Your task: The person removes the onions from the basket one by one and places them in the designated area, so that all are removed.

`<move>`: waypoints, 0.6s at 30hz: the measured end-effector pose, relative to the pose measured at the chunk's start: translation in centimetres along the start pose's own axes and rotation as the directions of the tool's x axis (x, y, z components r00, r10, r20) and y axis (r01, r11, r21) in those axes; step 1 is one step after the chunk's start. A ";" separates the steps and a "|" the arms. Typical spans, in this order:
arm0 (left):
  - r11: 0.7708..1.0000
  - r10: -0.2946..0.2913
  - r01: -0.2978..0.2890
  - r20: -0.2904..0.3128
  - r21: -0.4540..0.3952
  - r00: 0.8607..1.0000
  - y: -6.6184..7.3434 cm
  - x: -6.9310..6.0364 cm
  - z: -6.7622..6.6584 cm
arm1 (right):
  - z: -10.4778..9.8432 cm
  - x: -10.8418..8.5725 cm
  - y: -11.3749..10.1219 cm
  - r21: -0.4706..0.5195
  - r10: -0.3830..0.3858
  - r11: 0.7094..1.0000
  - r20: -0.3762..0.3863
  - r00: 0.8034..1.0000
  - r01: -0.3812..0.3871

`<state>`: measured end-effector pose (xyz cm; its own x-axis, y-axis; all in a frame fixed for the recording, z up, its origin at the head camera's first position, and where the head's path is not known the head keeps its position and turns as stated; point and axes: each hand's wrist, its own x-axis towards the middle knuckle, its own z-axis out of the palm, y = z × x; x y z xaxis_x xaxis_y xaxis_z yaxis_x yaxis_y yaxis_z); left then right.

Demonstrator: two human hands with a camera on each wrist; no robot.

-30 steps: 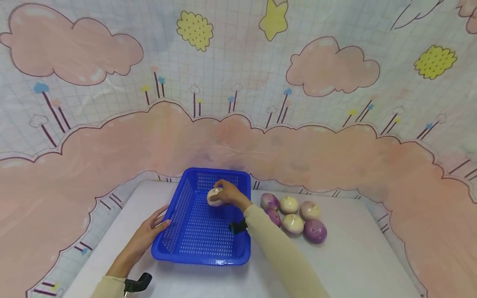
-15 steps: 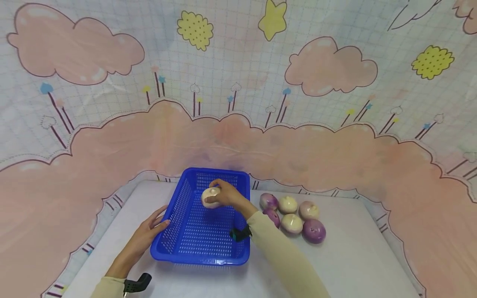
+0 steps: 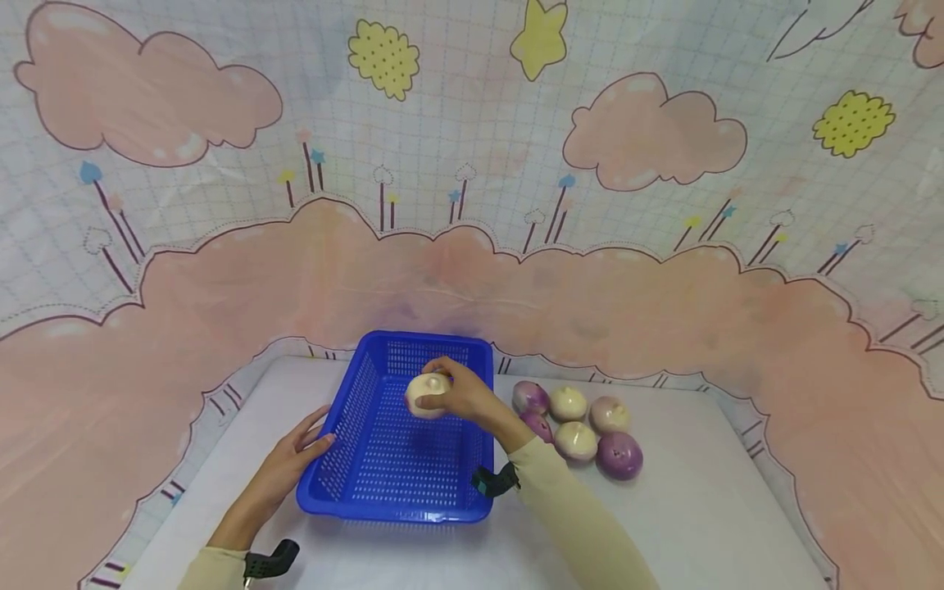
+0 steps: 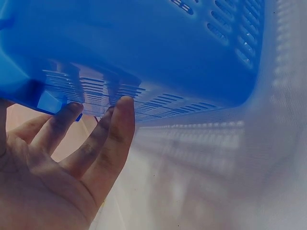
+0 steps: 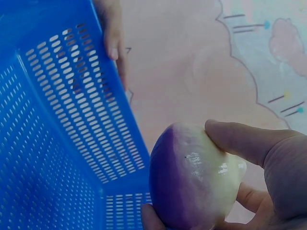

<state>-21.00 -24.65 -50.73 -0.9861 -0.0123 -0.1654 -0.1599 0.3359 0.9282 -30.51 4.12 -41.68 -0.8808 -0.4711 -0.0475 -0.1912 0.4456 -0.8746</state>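
A purple-and-white turnip [image 5: 192, 177] is held between the thumb and fingers of my right hand [image 3: 466, 395]. In the head view this turnip [image 3: 426, 397] appears inside the outline of the blue basket [image 3: 394, 516], above its slotted bottom. The right wrist view shows the turnip's purple side toward the basket and its pale, nubbed end toward the palm. My left hand [image 3: 288, 459] rests against the basket's left side, its thumb near the rim. Seen from the left wrist, the left hand's fingers [image 4: 122, 124] reach out fairly straight and touch the slotted outer wall.
Several more turnips [image 3: 577, 442], some purple side up and some pale side up, sit in a cluster right of the basket. Everything stands on a white table [image 3: 708, 492]. A cartoon-printed cloth [image 3: 560, 303] rises behind it.
My right hand shifted a little left with the turnip, then came back right and slightly nearer. The left hand and the basket have stayed in place.
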 end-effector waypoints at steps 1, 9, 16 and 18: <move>1.000 0.000 0.000 0.000 0.000 1.000 0.0 0.0 0.0 | -0.1 -0.2 0.0 -0.004 -0.010 1.000 -0.002 1.000 0.010; 1.000 -0.005 0.005 -0.007 0.004 1.000 -0.1 -0.2 0.2 | -0.7 -2.2 0.4 -0.014 -0.063 0.998 -0.023 0.998 0.062; 1.000 -0.009 0.009 -0.013 0.018 1.000 -0.3 -0.4 0.3 | -1.3 -3.9 0.9 -0.003 -0.100 0.995 -0.045 0.994 0.100; 1.000 -0.009 0.009 -0.014 0.014 1.000 -0.3 -0.5 0.4 | -1.5 -4.5 1.0 0.011 -0.097 0.995 -0.047 0.994 0.098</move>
<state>-20.46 -24.42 -51.09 -0.9852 -0.0282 -0.1689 -0.1680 0.3493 0.9218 -27.40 7.88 -41.60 -0.8776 -0.4756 0.0605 -0.2715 0.3891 -0.8803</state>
